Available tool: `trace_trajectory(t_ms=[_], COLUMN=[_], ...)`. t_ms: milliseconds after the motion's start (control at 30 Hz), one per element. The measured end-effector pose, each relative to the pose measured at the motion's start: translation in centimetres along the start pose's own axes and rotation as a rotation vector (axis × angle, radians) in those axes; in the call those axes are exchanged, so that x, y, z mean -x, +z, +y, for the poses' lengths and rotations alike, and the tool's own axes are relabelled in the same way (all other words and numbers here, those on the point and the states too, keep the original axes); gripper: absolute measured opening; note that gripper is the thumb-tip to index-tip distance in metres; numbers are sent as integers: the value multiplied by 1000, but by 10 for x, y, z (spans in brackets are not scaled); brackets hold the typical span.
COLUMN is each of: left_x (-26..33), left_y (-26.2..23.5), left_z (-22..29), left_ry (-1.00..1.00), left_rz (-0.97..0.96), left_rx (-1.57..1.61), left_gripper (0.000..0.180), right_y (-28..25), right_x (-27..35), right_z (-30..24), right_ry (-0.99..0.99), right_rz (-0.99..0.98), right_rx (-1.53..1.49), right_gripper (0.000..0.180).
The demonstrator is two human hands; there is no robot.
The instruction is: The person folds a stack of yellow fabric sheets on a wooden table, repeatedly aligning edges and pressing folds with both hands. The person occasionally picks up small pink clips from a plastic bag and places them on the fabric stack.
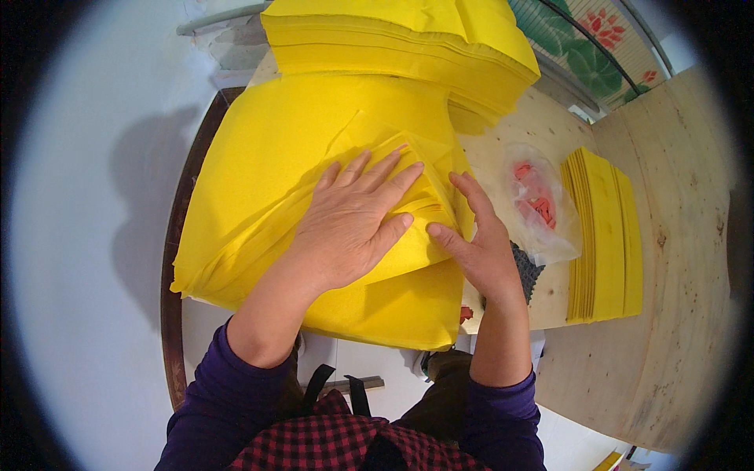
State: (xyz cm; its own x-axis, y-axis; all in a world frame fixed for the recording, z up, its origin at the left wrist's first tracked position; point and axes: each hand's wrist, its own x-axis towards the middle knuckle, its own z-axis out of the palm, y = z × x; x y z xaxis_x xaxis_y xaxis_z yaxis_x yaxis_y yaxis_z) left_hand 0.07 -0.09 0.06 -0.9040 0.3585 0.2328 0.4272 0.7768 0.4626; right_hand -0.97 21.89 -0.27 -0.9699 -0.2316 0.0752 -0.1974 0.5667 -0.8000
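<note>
Yellow sheets (314,118) of paper or thin cloth lie in a wide stack before me, and I cannot tell which material it is. On top, several layers are folded over into a thick wedge (385,263) with a pointed corner at the far end. My left hand (349,216) presses flat on this wedge, fingers spread and pointing away from me. At the wedge's right edge is my right hand (483,247), its thumb and forefinger apart near the layered edges. Its other fingers are partly hidden, and nothing shows in its grasp.
A taller yellow stack (400,43) stands at the back. To the right are a clear plastic bag (542,212) with red pieces, a dark grey textured piece (525,275) and an upright yellow bundle (601,235). A wooden board (667,259) borders the right side; a white wall (78,235) the left.
</note>
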Motion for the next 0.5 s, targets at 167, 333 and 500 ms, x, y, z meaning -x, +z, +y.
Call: trace_trajectory(t_ms=[167,333,500], left_x=[0,0,0], left_y=[0,1,1], left_z=[0,-1,0], left_ry=[-8,-9,-2], left_rz=[-14,-16,6], left_rx=[5,5,-19], left_gripper=[62,63,59], right_y=[-5,-19,-19], right_x=[2,8,2], right_z=[-3,-7,-4], right_ry=[-4,-85,-48], right_rz=[-63,-182,-88], right_rx=[64,145,-36], right_gripper=[85,91,89])
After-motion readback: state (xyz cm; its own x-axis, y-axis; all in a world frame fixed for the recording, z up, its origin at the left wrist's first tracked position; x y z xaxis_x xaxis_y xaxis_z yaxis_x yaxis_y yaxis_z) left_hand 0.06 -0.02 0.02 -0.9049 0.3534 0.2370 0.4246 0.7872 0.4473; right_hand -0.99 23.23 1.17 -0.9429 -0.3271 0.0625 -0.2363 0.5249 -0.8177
